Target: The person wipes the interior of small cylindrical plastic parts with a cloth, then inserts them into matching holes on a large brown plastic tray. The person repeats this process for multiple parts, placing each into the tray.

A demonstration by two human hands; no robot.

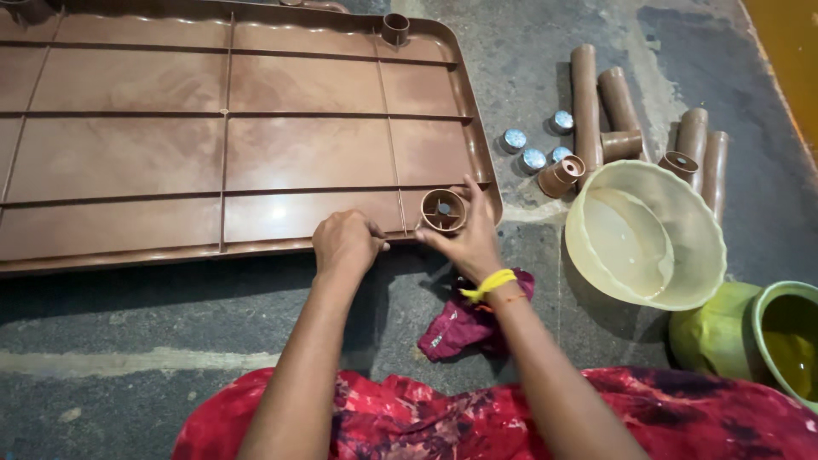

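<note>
Rough grey concrete floor (128,332), I'm seated on it. My right hand (469,243) is spread open, fingers curved around the round brown plastic leg socket (444,210) at the near corner of the upturned brown table top (256,136), touching its rim. My left hand (345,243) is curled into a loose fist just left of that socket, resting on the panel's near edge; can't tell if it pinches anything. Panel is glossy moulded plastic, ribbed into rectangles, with a second socket (394,28) at the far corner. Crumpled maroon cloth (473,324) lies under my right wrist. Right of the grip: pale yellow plastic basin (648,234), then a green pot (758,336). Beyond the basin: brown tubular legs (584,102) and small silver-blue round caps (534,159).
</note>
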